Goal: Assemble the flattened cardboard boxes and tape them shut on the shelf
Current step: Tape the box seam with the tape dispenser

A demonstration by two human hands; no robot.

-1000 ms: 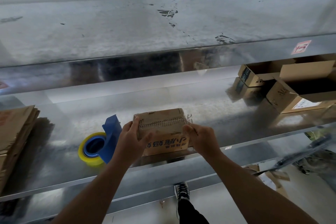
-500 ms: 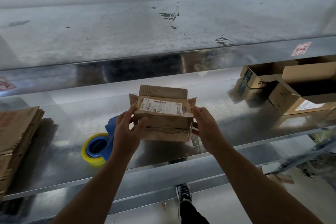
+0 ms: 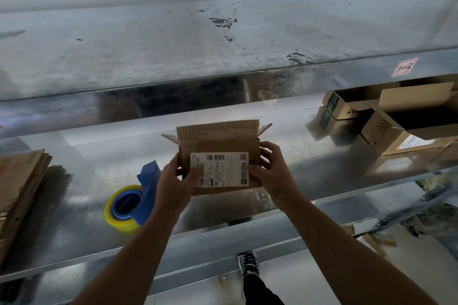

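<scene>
A small brown cardboard box [image 3: 219,145] with a white shipping label faces me, just above the metal shelf [image 3: 74,208]. Its top flaps stand open, one at the back and small ones at each side. My left hand [image 3: 173,181] grips the box's left side, thumb on the label. My right hand [image 3: 271,169] grips its right side, thumb on the label's right edge. A blue tape dispenser with a yellow roll [image 3: 131,203] lies on the shelf just left of my left hand.
A stack of flattened cardboard boxes [image 3: 17,193] sits at the shelf's left end. Several assembled open boxes [image 3: 386,129] stand at the right end. An upper metal shelf [image 3: 223,57] overhangs close above. My shoe [image 3: 249,264] shows on the floor below.
I lifted the box off the shelf and rotated it. A second ago its printed side faced me; now the labelled face does, with the flaps opened upward.
</scene>
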